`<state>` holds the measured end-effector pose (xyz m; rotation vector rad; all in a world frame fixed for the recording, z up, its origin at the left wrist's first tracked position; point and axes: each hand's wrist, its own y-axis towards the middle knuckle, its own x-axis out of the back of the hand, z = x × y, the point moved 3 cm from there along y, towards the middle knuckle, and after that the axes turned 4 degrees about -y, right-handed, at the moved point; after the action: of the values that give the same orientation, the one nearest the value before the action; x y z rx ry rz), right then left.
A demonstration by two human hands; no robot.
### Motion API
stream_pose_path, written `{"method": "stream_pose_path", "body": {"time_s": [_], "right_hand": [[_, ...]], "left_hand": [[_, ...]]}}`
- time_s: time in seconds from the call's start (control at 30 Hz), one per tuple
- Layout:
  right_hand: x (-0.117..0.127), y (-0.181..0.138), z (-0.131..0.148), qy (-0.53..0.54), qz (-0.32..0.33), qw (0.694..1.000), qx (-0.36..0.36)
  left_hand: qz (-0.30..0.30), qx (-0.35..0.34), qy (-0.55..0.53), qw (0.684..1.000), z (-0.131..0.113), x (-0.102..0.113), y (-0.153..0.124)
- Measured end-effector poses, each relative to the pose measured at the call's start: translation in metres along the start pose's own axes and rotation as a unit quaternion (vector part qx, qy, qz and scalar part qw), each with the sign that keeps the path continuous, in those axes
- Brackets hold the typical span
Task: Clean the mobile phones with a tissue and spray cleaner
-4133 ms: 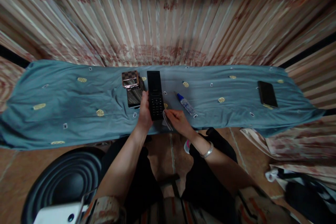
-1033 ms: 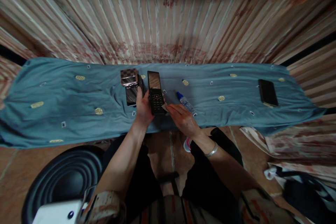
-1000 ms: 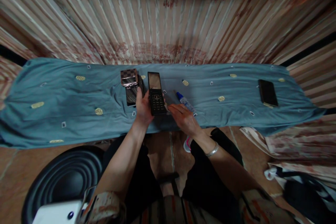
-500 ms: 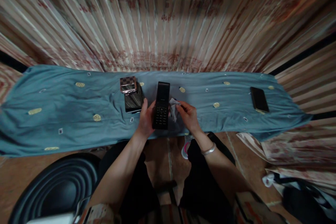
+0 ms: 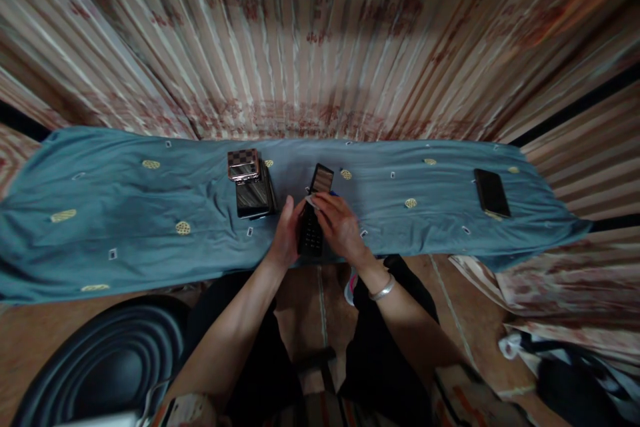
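My left hand (image 5: pixel 287 235) grips the lower left edge of a long black keypad phone (image 5: pixel 313 227), held just above the blue cloth (image 5: pixel 125 213). The phone's upper screen part tilts to the right. My right hand (image 5: pixel 339 227) lies over the phone's middle, fingers pinched on a small white wipe (image 5: pixel 313 200) pressed against it. A silver bangle is on my right wrist.
A checkered case (image 5: pixel 243 163) sits on a dark phone (image 5: pixel 254 195) left of my hands. Another black phone (image 5: pixel 491 193) lies far right on the cloth. Behind hangs a striped curtain. A black tub (image 5: pixel 95 367) stands on the floor at lower left.
My right hand picked the white wipe up from beside the phone and moved left onto the phone's face. The phone shifted right and tilted. The small bottle is now hidden behind my hand.
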<state>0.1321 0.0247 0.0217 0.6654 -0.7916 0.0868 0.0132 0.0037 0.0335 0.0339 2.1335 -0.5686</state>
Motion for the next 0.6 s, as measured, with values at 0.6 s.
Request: {"method": "stream_pose_path", "body": {"time_s": [0.6], "right_hand": [[-0.002,0.01,-0.009,-0.082,0.027,0.996,0.031]], "left_hand": [[0.007,-0.017,0.032,0.999,0.007,0.004,-0.003]]}}
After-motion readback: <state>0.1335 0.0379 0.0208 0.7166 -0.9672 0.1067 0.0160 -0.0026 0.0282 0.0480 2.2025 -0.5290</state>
